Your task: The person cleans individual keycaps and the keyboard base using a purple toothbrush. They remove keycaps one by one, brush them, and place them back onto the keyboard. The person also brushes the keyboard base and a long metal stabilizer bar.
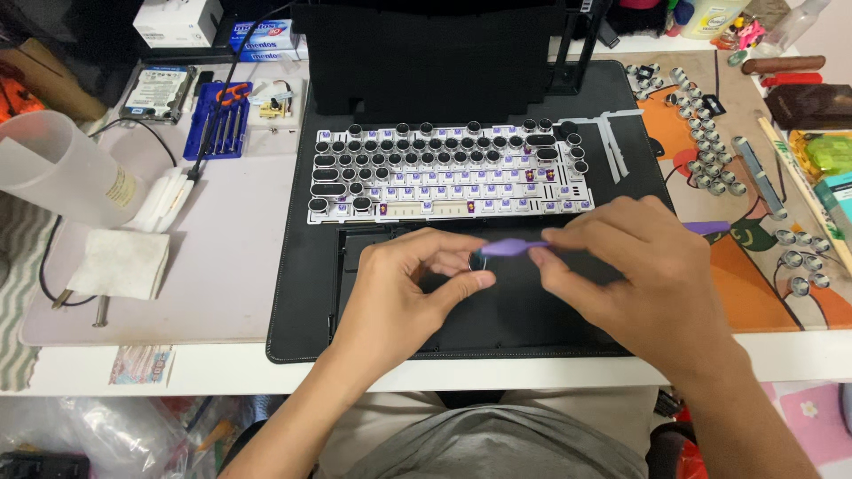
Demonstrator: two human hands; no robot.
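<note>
- Two bare hands work over the black rectangular desk mat (pixel 293 266), just in front of the white-plated keyboard with round black-and-silver keycaps (pixel 448 173).
- One small round silver-rimmed keycap (pixel 477 261) is pinched between the thumb and fingertips of the left hand (pixel 399 293), above the mat's middle; fingers curled, grasping it.
- One slim purple plastic tool (pixel 515 247) is gripped by the thumb and forefinger of the right hand (pixel 639 284). Its long axis runs nearly level, left to right; its free tip points left and meets the keycap. A bit of purple shows past the right hand's far side.
- Most of the keyboard's top four rows carry caps; the bottom row shows mostly bare purple-stemmed switches, too many to count surely.
- Many loose round silver keycaps (pixel 701 133) lie on the orange patterned mat (pixel 754 284) to the right, in a curving trail; exact count unclear.
- One blue screwdriver set (pixel 217 120), one bare hard drive (pixel 158 91), one translucent plastic cup (pixel 53 173) and one folded white tissue (pixel 120 263) sit to the left.
</note>
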